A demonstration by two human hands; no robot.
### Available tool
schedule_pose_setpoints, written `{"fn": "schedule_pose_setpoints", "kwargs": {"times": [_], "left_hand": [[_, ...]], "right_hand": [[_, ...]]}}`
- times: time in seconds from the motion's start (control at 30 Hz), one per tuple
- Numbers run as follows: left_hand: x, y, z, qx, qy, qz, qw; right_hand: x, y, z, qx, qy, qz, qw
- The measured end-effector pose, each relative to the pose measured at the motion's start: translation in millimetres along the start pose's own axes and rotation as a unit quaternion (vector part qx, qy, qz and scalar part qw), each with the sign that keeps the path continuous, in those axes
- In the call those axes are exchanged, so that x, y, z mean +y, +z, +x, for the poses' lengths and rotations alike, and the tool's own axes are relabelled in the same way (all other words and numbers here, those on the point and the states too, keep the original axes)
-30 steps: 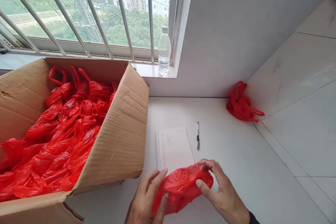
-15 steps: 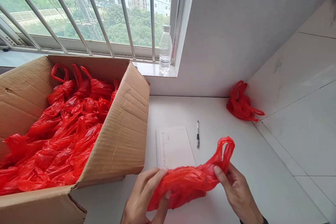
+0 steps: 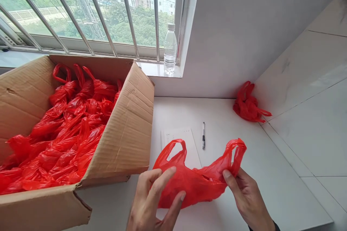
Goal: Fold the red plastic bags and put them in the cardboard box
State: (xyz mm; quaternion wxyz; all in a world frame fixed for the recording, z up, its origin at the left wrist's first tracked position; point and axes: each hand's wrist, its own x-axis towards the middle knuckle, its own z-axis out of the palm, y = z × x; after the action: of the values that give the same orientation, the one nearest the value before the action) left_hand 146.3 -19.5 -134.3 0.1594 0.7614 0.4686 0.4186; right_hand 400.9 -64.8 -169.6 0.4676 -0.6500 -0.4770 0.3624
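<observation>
A red plastic bag (image 3: 189,184) with two loop handles is held up over the white table. Its left handle stands up as an open loop, while the right one rises above my right hand (image 3: 246,191). That hand pinches the bag just below the right handle, thumb in front. My left hand (image 3: 154,198) lies in front of the bag's left side with thumb and fingers apart; whether it touches the plastic I cannot tell. What the bag holds, if anything, is hidden.
An open cardboard box (image 3: 127,126) full of red plastic bags (image 3: 67,133) stands at left. Behind my hands are a notebook (image 3: 192,144), partly covered, and a pen (image 3: 203,135). Another red bag (image 3: 249,104) lies in the corner; a water bottle (image 3: 170,48) stands on the sill.
The bag's left part has opened out and its left handle now stands up as a loop. My left fingers have come off their grip; my right hand keeps its pinch.
</observation>
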Motion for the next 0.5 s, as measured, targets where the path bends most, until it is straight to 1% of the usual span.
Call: {"fn": "schedule_pose_setpoints", "kwargs": {"times": [0.07,0.13,0.2,0.3,0.37,0.43,0.5], "left_hand": [[-1,0.9,7,-0.002,-0.010,0.003,1.000],[-2,2.3,14,-0.018,-0.017,0.010,1.000],[-3,5.2,21,-0.048,-0.037,0.003,0.998],[-2,11.5,31,-0.085,-0.085,-0.025,0.992],[1,14.4,37,-0.128,-0.111,-0.052,0.984],[4,13.8,42,-0.175,-0.132,-0.090,0.972],[7,7.6,45,-0.189,-0.147,-0.126,0.963]], "right_hand": [[-2,0,-1,-0.001,0.000,0.002,1.000],[-4,0,-1,-0.002,-0.001,0.004,1.000],[-3,-1,-2,-0.004,-0.004,0.003,1.000],[-1,-2,-2,-0.010,-0.007,0.005,1.000],[-1,-2,-2,-0.013,-0.002,0.010,1.000],[-5,-1,-3,-0.010,0.004,0.018,1.000],[-14,2,-3,0.011,0.019,0.025,0.999]]}}
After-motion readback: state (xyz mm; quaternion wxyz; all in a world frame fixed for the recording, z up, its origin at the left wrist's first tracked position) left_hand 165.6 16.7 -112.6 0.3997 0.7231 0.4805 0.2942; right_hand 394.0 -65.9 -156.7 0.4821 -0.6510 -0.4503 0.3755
